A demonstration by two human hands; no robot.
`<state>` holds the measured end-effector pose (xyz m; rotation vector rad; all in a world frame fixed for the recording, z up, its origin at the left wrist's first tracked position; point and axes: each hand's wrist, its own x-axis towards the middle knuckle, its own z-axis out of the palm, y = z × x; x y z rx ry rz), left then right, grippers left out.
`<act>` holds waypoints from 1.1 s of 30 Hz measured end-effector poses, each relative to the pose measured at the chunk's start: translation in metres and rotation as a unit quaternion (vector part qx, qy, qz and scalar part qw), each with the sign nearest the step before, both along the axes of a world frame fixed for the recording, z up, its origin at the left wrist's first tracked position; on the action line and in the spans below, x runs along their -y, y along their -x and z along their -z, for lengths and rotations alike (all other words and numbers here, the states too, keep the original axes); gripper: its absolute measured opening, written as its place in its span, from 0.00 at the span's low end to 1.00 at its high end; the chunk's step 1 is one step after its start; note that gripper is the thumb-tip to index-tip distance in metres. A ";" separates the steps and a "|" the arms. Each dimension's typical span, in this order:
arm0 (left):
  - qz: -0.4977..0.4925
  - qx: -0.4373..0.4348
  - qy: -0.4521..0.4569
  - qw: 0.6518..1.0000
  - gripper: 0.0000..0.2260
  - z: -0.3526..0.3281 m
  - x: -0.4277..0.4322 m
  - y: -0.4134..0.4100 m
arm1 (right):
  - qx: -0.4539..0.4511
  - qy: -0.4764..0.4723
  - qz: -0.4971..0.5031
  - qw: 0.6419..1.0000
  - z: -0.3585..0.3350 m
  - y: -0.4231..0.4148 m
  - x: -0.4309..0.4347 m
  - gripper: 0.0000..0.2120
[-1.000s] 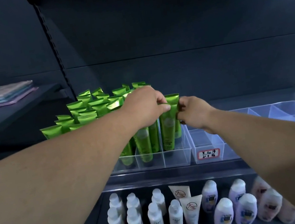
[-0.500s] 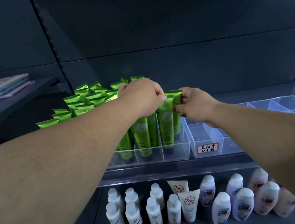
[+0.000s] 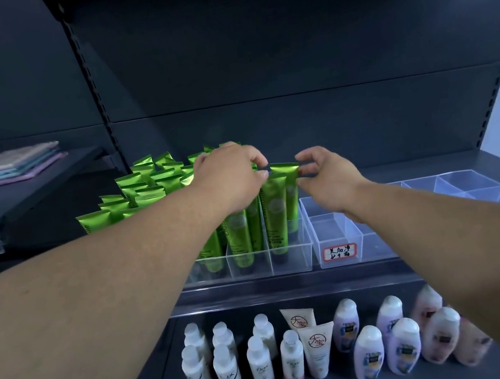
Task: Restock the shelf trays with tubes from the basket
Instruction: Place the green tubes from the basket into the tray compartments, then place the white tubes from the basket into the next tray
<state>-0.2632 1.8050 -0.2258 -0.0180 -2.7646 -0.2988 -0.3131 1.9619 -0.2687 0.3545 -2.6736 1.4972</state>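
Note:
Several green tubes [image 3: 149, 186] stand cap-down in a clear divided tray [image 3: 297, 261] on the upper shelf. My left hand [image 3: 233, 175] reaches over them, thumb and forefinger pinching the crimped top of the front-right green tube [image 3: 273, 208]. The tube behind it [image 3: 290, 189] stands in the same right-hand column. My right hand [image 3: 329, 176] is just right of that tube's top corner, its fingers loosely spread with a gap between forefinger and thumb. The basket is not in view.
An empty clear tray [image 3: 328, 209] with a handwritten label [image 3: 340, 252] sits to the right, with more empty clear compartments [image 3: 472, 182] beyond. The lower shelf holds white and lilac bottles [image 3: 404, 345] and two cream tubes [image 3: 317, 350]. Folded cloths [image 3: 3, 166] lie on the left shelf.
My right hand has loosened from a tight pinch on the tube top to spread fingers beside it. My left hand stays at the front tube's top. The view has tilted slightly.

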 end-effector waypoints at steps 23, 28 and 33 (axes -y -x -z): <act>0.043 0.132 -0.099 0.985 0.13 0.258 -0.015 -0.204 | 0.114 -0.190 -0.085 0.971 0.221 -0.219 -0.065 0.18; 0.022 0.242 -0.100 0.965 0.15 0.322 -0.005 -0.215 | 0.196 -0.264 -0.081 0.941 0.272 -0.220 -0.076 0.18; -0.011 0.332 -0.105 0.937 0.14 0.382 0.012 -0.208 | 0.270 -0.344 -0.104 0.893 0.325 -0.206 -0.077 0.22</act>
